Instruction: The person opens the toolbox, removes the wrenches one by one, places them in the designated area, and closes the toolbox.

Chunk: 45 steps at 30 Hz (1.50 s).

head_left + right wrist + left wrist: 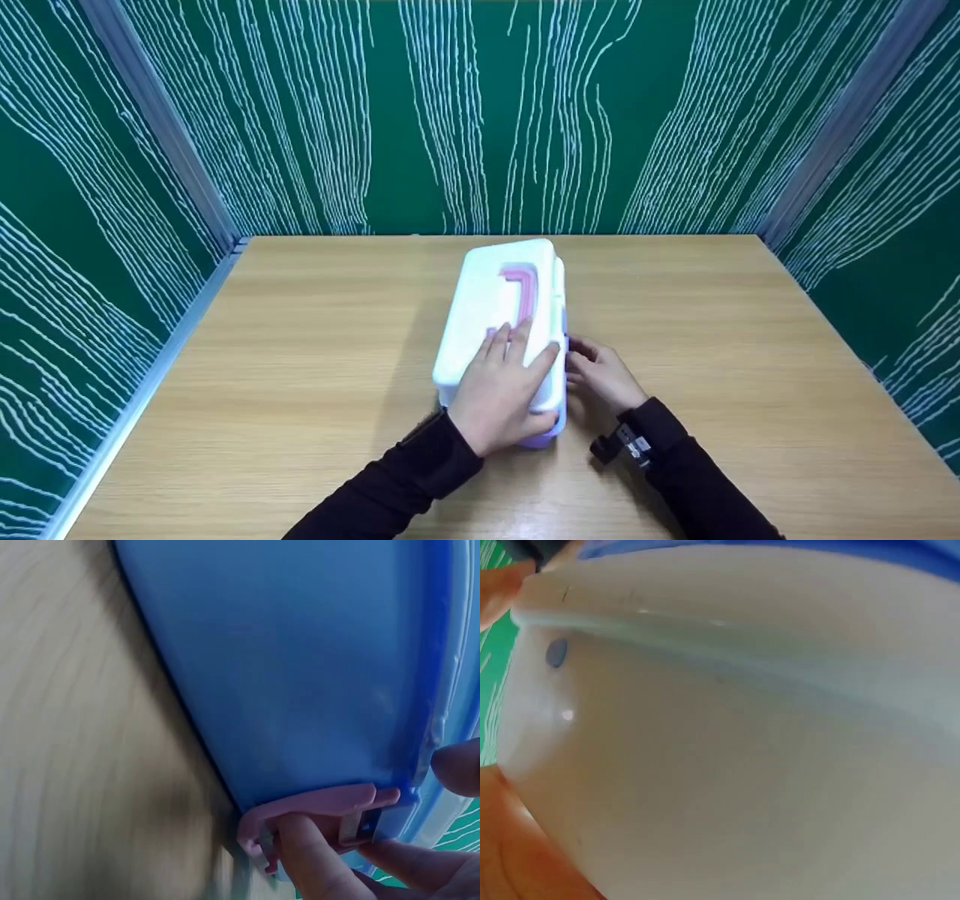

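A lidded plastic box with a white lid (480, 292) stands on the table, long side running away from me. A pink handle (529, 289) lies folded into the lid's top. My left hand (496, 394) rests on the lid with fingers stretched forward, fingertips at the handle's near end and thumb over the right edge. At the box's right side is my right hand (606, 376). In the right wrist view, one of its fingers hooks behind a pink latch (322, 802) on the blue-looking box wall (285, 667), and another fingertip (457, 769) is at the lid's rim.
The wooden table (300, 337) extends on both sides of the box. Green panels with white wavy lines (510, 150) enclose its back and sides, joined by metal posts (161, 112). A small camera (630, 444) is strapped to the right wrist.
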Motion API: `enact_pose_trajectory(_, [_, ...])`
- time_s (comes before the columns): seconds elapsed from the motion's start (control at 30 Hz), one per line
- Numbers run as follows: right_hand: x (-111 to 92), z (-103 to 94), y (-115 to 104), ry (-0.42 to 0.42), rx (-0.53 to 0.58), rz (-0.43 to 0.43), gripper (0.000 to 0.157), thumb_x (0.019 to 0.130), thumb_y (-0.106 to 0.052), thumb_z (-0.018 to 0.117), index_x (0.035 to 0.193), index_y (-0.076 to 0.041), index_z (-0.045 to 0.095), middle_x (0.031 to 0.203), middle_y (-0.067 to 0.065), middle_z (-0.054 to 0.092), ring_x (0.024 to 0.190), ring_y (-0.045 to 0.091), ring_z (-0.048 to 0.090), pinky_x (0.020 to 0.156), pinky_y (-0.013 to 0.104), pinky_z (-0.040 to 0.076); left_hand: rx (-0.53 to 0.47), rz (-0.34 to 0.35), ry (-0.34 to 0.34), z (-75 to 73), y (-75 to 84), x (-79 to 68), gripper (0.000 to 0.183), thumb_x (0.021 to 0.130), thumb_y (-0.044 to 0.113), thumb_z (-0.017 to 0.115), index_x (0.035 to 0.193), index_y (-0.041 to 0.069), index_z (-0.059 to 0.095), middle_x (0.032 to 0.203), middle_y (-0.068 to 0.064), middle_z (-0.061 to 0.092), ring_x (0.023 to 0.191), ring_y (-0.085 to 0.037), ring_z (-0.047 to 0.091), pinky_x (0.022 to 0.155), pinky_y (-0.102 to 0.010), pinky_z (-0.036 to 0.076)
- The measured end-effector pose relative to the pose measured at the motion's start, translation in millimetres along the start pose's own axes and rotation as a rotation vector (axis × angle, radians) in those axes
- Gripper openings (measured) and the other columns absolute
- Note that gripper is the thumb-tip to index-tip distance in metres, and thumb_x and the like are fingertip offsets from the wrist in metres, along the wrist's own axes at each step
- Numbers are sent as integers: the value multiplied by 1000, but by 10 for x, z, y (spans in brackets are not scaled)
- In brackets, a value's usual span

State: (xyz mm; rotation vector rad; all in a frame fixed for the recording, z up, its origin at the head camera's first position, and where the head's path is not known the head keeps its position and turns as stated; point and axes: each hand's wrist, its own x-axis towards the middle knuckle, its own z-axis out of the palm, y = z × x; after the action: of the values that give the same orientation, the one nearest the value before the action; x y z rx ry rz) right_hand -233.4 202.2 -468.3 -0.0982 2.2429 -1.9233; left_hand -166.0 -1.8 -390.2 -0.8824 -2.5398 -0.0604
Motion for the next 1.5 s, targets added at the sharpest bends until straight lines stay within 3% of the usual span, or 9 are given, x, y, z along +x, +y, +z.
enact_pose_trajectory(0.27, [-3, 6, -11, 14, 2, 0, 53, 94, -4, 49, 144, 10, 37, 137, 31, 49, 91, 7, 65, 79, 19, 56, -21, -66, 133, -117, -131, -39, 85, 69, 61, 70, 137, 12, 53, 135, -26, 55, 115, -39, 62, 99, -45, 52])
enact_pose_trajectory(0.6, [12, -2, -30, 26, -73, -9, 53, 95, -8, 50, 144, 9, 39, 139, 29, 50, 94, 8, 64, 80, 18, 55, -49, -207, 222, -219, -256, -69, 88, 72, 61, 67, 137, 4, 52, 119, -21, 66, 99, -34, 69, 74, -41, 61])
enact_pose_trajectory(0.7, [15, 2, -26, 20, -84, -16, 53, 95, -7, 51, 144, 8, 40, 138, 29, 51, 95, 10, 65, 81, 18, 55, -90, -267, 217, -257, -300, -75, 89, 71, 58, 69, 136, 1, 51, 118, -20, 67, 94, -31, 69, 71, -40, 61])
enact_pose_trajectory(0.93, [6, -15, -24, -5, -74, -53, 52, 96, -6, 50, 144, 10, 37, 137, 32, 51, 94, 7, 67, 81, 18, 55, -365, -433, 203, -372, -562, -133, 89, 73, 47, 75, 139, -5, 46, 118, -21, 66, 86, -29, 69, 68, -39, 61])
enact_pose_trajectory(1.1, [22, -18, -14, 8, -76, -64, 52, 96, -5, 50, 144, 11, 38, 132, 32, 55, 86, 3, 65, 78, 16, 55, -544, -551, 227, -407, -790, -228, 83, 75, 38, 75, 142, 0, 44, 122, -18, 65, 92, -28, 67, 75, -42, 59])
enact_pose_trajectory(1.2, [32, -12, 2, 15, -84, -63, 52, 95, -4, 50, 143, 12, 39, 130, 32, 56, 86, 4, 64, 77, 17, 55, -621, -623, 223, -407, -903, -299, 78, 78, 36, 74, 143, 4, 44, 121, -17, 64, 95, -28, 65, 77, -43, 58])
enact_pose_trajectory(1.33, [33, -4, 12, 13, -92, -59, 52, 94, -4, 51, 142, 12, 39, 133, 32, 54, 88, 7, 65, 78, 18, 56, -766, -721, 188, -397, -1045, -424, 68, 84, 33, 71, 140, 7, 42, 115, -17, 64, 86, -27, 65, 66, -39, 58])
enact_pose_trajectory(1.5, [33, 6, 9, 21, -84, -59, 53, 93, -4, 51, 142, 12, 39, 135, 31, 52, 92, 12, 64, 78, 20, 56, -906, -794, 156, -351, -1254, -597, 54, 92, 29, 63, 134, 6, 40, 116, -22, 62, 87, -30, 65, 67, -36, 58])
